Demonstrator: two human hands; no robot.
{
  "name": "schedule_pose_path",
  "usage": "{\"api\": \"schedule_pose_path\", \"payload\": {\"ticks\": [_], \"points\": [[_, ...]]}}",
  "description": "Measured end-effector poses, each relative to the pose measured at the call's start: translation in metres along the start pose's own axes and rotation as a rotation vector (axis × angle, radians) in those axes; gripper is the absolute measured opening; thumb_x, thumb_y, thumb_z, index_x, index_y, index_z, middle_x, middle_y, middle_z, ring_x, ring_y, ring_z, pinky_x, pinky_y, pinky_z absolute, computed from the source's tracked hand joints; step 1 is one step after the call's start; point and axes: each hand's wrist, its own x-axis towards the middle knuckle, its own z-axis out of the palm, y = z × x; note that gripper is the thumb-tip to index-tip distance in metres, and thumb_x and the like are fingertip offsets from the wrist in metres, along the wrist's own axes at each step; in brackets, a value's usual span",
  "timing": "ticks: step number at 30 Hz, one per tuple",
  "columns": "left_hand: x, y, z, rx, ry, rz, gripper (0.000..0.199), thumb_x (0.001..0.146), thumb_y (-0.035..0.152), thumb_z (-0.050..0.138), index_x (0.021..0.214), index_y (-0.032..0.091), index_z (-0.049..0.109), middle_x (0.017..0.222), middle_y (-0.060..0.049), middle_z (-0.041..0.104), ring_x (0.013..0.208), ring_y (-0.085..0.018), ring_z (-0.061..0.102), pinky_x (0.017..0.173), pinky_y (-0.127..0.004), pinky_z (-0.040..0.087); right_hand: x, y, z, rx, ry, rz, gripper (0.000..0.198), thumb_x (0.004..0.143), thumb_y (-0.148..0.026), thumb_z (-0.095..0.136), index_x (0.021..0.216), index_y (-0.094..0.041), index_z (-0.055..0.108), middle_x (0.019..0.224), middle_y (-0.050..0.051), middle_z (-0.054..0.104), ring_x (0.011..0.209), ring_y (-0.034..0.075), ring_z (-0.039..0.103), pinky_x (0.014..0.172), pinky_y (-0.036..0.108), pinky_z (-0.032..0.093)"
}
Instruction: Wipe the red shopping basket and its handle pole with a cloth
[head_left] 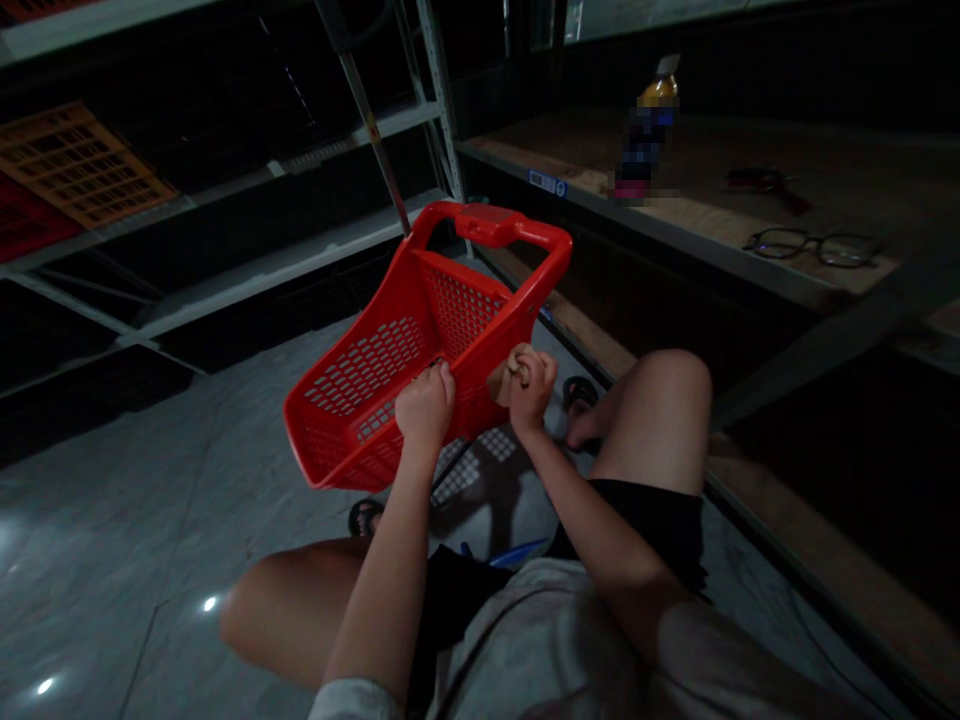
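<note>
Pinching hand: here's the right hand (534,385), fingers bunched around a folded tan cloth (498,384), or what looks like one.
Cloth: right there in the grip, its loose part hanging at the fingertips and up against the near side of the red basket (469,400).
Left hand: over to the left hand (424,402), fingers folded in at the near rim, thumb on top; whether they clamp the rim or something small is hidden.
Basket: directly ahead of both hands, tilted, its handle (517,222) pointing up and away, between the feet.
Progress: cloth in hand, basket within reach, so the work looks under way; which parts are finished and which are left, this dim light won't say.
Sandals: one (577,392) beyond the right hand, the other (366,517) below the basket's left end.
Shelf: out to the right, the wooden shelf (585,150) carries a bottle (646,140), glasses (814,247) and a dark red thing (766,186).
Rack: far left, a metal rack (217,290) with a yellow crate (86,165).
</note>
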Motion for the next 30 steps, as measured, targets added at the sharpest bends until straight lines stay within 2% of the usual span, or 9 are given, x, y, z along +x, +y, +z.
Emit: {"api": "schedule_pose_path", "payload": {"ticks": [3,6,11,14,19,22,25,27,30], "points": [[-0.001,-0.003,-0.014,-0.1,-0.073,0.09,0.05,0.108,0.039,0.022,0.113,0.017,0.066,0.108,-0.012,0.074,0.092,-0.021,0.07,0.07,-0.028,0.045,-0.055,0.028,-0.005,-0.033,-0.103,0.109,0.027,0.078,-0.012,0.051,0.101,-0.021,0.062,0.109,0.011,0.059,0.103,0.024,0.059,0.094,0.038,0.05],[-0.01,-0.033,-0.029,-0.183,-0.137,0.175,0.042,0.107,0.042,0.03,0.123,0.021,0.062,0.123,-0.008,0.071,0.109,-0.019,0.068,0.083,-0.026,0.048,-0.082,0.046,-0.007,-0.034,-0.114,0.154,0.022,0.072,-0.012,0.052,0.09,-0.021,0.06,0.092,0.008,0.06,0.084,0.022,0.058,0.079,0.034,0.05],[-0.042,-0.12,-0.037,-0.134,-0.393,0.131,0.04,0.104,0.052,0.037,0.116,0.026,0.064,0.12,-0.006,0.073,0.11,-0.021,0.068,0.088,-0.027,0.048,-0.049,0.031,0.02,0.02,-0.08,0.233,0.023,0.074,-0.014,0.051,0.093,-0.016,0.062,0.094,0.007,0.061,0.088,0.019,0.059,0.085,0.034,0.05],[-0.055,-0.147,-0.029,-0.102,-0.398,0.011,0.037,0.104,0.051,0.036,0.108,0.025,0.062,0.104,-0.005,0.075,0.097,-0.02,0.071,0.081,-0.026,0.047,-0.027,0.01,0.044,0.092,-0.1,0.248,0.023,0.077,-0.014,0.051,0.096,-0.016,0.064,0.098,0.007,0.063,0.097,0.019,0.059,0.095,0.034,0.047],[-0.052,-0.141,-0.012,0.064,-0.268,-0.138,0.04,0.103,0.056,0.035,0.102,0.024,0.059,0.091,-0.006,0.074,0.084,-0.023,0.071,0.066,-0.027,0.039,-0.038,-0.016,0.07,0.164,-0.272,0.167,0.026,0.074,-0.009,0.053,0.097,-0.017,0.063,0.105,0.007,0.061,0.099,0.018,0.06,0.097,0.033,0.048],[-0.048,-0.137,-0.005,0.091,-0.226,-0.139,0.041,0.102,0.057,0.035,0.102,0.023,0.06,0.09,-0.007,0.074,0.082,-0.024,0.07,0.062,-0.027,0.035,-0.068,-0.024,0.073,0.2,-0.414,0.116,0.021,0.071,-0.005,0.052,0.082,-0.021,0.06,0.083,0.0,0.062,0.08,0.016,0.06,0.079,0.027,0.052],[-0.048,-0.137,-0.003,0.105,-0.2,-0.149,0.043,0.102,0.058,0.034,0.102,0.023,0.06,0.086,-0.006,0.073,0.078,-0.023,0.07,0.06,-0.027,0.031,-0.088,-0.033,0.075,0.222,-0.428,0.114,0.018,0.075,-0.006,0.05,0.072,-0.024,0.054,0.067,-0.004,0.059,0.065,0.014,0.055,0.066,0.024,0.049],[-0.05,-0.138,-0.004,0.12,-0.192,-0.163,0.045,0.102,0.059,0.033,0.102,0.023,0.059,0.084,-0.006,0.073,0.077,-0.023,0.07,0.059,-0.028,0.029,-0.082,-0.044,0.082,0.242,-0.416,0.124,0.015,0.079,-0.01,0.05,0.074,-0.023,0.054,0.07,-0.004,0.062,0.068,0.014,0.058,0.069,0.024,0.051],[-0.054,-0.137,-0.004,0.146,-0.185,-0.18,0.046,0.102,0.06,0.032,0.104,0.023,0.059,0.085,-0.005,0.073,0.078,-0.022,0.07,0.059,-0.028,0.028,-0.038,-0.066,0.095,0.281,-0.381,0.133,0.011,0.082,-0.015,0.054,0.089,-0.02,0.061,0.092,0.001,0.07,0.089,0.015,0.064,0.089,0.028,0.052]]}}
